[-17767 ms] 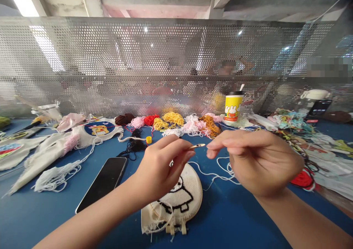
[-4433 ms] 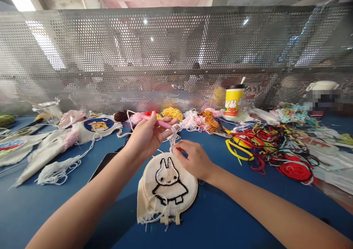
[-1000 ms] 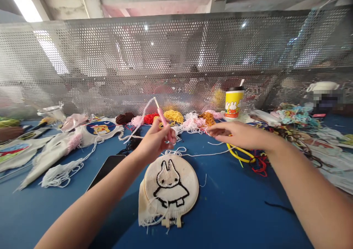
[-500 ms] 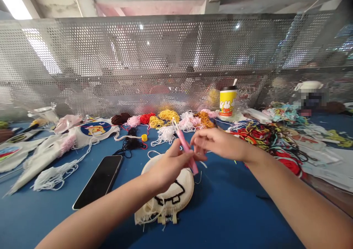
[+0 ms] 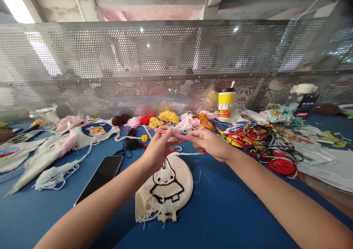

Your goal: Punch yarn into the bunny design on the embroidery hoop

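Observation:
My left hand (image 5: 157, 149) is closed on a pink punch needle (image 5: 179, 135), which lies nearly level above the table. My right hand (image 5: 211, 144) pinches the right end of the same tool. Its needle tip is hard to make out. Just below lies a round embroidery hoop (image 5: 185, 173) with cream cloth, showing a white rabbit outlined in black yarn. White yarn (image 5: 189, 154) stretches across the hoop's upper edge, and loose strands hang at its lower left.
A black phone (image 5: 100, 175) lies left of the hoop. Yarn bundles, including a yellow one (image 5: 168, 116), line the back. A yellow cup (image 5: 226, 103) stands behind, before a perforated metal screen (image 5: 154, 58). Tangled yarn (image 5: 253, 137) covers the right; finished cloth pieces (image 5: 96, 130) lie left.
The punch needle has turned from steeply tilted to nearly level and risen slightly. My right hand has closed on its end. The rabbit on the hoop has come into view.

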Demonstrator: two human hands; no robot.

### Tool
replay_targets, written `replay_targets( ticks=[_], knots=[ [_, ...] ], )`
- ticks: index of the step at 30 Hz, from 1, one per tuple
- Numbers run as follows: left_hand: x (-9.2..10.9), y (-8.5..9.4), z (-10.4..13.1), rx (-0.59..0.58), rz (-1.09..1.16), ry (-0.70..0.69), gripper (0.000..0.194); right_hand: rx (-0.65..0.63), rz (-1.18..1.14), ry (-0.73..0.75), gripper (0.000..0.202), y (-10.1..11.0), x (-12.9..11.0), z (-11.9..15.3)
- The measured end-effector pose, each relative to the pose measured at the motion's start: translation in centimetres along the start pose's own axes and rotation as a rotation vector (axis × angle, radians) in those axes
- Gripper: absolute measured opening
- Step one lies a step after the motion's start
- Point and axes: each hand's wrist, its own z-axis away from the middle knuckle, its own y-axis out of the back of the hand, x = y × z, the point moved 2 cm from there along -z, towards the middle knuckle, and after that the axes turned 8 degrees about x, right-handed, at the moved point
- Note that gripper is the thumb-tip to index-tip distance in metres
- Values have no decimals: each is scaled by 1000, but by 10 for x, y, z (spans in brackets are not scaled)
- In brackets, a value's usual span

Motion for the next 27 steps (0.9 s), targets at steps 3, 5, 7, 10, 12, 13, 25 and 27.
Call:
replay_targets(
  ticks=[3, 5, 7, 10, 12, 13, 25, 27],
  knots=[
    [7, 6, -8, -14, 80, 12, 13, 88, 35, 27, 26, 17, -8, 0],
    [12, 12, -15, -10, 122, 8, 17, 162, 55, 49, 25, 30, -14, 1],
    [16, 20, -23, -2, 158, -24, 23, 235, 78, 66, 21, 42, -18, 1],
    [21, 32, -34, 16, 158, -70, 32, 320, 111, 66, 16, 58, -25, 4],
    [22, 40, -40, 19, 112, -76, 33, 365, 132, 54, 14, 66, -29, 6],
    [22, 44, -43, 11, 79, -75, 32, 386, 144, 48, 15, 70, -31, 7],
    [3, 77, -64, -144, -421, 60, 13, 562, 276, -19, 19, 107, -40, 19],
    [-2, 83, -68, -145, -483, 76, 14, 577, 293, -36, 17, 110, -40, 19]
  ],
)
